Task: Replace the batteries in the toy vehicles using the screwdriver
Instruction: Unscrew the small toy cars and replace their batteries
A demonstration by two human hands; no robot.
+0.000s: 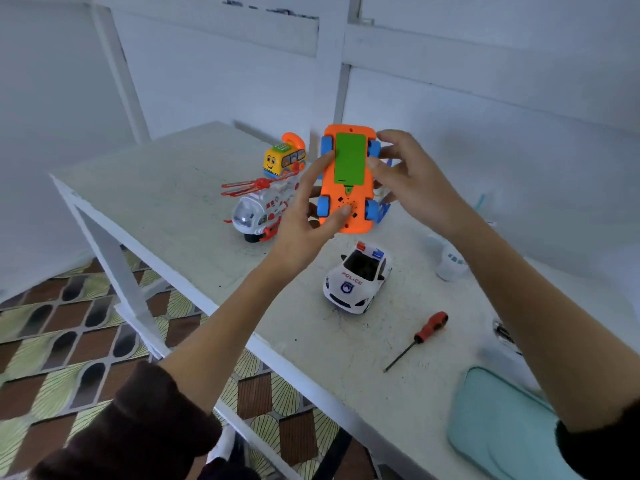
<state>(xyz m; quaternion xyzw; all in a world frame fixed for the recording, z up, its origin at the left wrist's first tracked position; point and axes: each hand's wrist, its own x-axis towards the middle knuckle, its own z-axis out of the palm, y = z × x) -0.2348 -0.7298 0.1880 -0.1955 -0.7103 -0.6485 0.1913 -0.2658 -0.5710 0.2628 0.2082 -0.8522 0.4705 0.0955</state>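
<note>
Orange toy car (347, 199): held up over the table, underside facing the camera, green battery cover (350, 158) in place on it, four blue wheels at the corners.
Left hand (304, 216): clamped on the car's left edge — thumb on the speaker holes low on the underside, forefinger lying along the green cover's left side.
Right hand (408, 174): gripping the car's right edge, fingers curled round beside the upper right wheel.
Screwdriver (417, 340): lying on the table near the front, red handle, not touched by either hand.
Step in hand: looks like checking the cover on the underside; whether its screw is in or out is too small to tell.
How to do it well: keep one hand firmly on the car body, underside level and steady, before the other goes for the screwdriver — tip square in the screw head, or it slips on the soft plastic.
Other toys: police car (356, 278) just below the held car; helicopter (263, 209) and yellow bus (284, 159) behind the left hand.
Table (156, 216): pale, scuffed top, white frame.
Room: plain white walls, patterned floor at lower left; teal pouch (502, 424) at the table's near right corner.
</note>
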